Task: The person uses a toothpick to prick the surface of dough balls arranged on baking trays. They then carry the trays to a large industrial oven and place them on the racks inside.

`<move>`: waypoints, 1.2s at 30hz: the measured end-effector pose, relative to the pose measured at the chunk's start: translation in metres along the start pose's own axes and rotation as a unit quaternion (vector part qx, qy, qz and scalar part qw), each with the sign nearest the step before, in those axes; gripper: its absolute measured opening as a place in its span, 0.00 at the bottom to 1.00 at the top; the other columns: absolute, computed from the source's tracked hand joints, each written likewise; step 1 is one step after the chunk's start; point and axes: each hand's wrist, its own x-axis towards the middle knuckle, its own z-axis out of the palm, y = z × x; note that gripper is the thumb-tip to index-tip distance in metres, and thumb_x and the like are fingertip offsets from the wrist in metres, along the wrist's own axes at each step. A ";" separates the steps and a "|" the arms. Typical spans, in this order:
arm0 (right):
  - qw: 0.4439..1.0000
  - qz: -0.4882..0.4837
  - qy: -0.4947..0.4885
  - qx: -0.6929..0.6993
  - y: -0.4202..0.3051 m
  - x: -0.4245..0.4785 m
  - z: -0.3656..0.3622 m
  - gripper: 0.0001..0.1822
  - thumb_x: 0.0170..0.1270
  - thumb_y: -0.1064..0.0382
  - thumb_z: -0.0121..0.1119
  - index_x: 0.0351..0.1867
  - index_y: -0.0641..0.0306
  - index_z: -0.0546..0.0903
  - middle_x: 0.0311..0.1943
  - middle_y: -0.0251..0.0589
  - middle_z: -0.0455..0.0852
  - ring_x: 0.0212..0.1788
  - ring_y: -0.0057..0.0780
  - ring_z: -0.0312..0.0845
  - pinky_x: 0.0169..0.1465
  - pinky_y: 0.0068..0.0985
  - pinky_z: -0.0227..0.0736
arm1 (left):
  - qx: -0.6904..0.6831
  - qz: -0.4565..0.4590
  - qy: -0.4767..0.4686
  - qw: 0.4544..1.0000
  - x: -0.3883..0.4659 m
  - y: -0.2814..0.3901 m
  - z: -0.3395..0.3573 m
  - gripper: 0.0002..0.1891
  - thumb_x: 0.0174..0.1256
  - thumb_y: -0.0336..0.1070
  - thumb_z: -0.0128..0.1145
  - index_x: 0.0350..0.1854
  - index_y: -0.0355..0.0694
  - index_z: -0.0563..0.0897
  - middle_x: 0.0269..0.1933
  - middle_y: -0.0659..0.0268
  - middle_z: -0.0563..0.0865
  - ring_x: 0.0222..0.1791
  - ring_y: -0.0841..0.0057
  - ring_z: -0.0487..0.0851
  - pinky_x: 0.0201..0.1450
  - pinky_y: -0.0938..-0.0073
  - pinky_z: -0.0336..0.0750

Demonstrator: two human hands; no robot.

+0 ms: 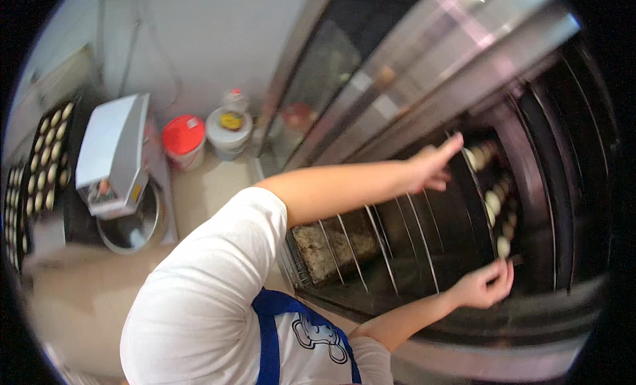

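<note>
In front of me stands a dark cabinet with wire tray rails [383,243], perhaps an oven or proofer. A black baking tray [478,186] bearing pale dough pieces [492,204] sits between upper rails, its front edge facing me. At the tray's upper end in the picture is my left hand [433,167], fingers spread and blurred, holding nothing visible. Close to the tray's lower corner, my right hand [487,284] has curled fingers, thumb and fingertips near each other. Blur hides whether those fingertips grip the tray edge.
A glass and metal door [343,82] swings out at upper left. Floor items include a red-lidded bucket [184,135], a white bucket [228,129] and a mixer [117,156] with a metal bowl [131,226]. More dough-filled trays [49,156] stand at far left.
</note>
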 end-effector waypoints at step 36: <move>0.856 -0.006 -0.511 0.073 -0.206 -0.156 -0.291 0.04 0.54 0.62 0.64 0.25 0.54 0.81 0.25 0.35 0.82 0.32 0.35 0.80 0.38 0.32 0.73 | 0.739 -0.270 0.036 0.616 -0.584 -0.135 -0.367 0.29 0.58 0.46 0.63 0.61 0.40 0.77 0.54 0.49 0.83 0.56 0.56 0.81 0.59 0.60 0.74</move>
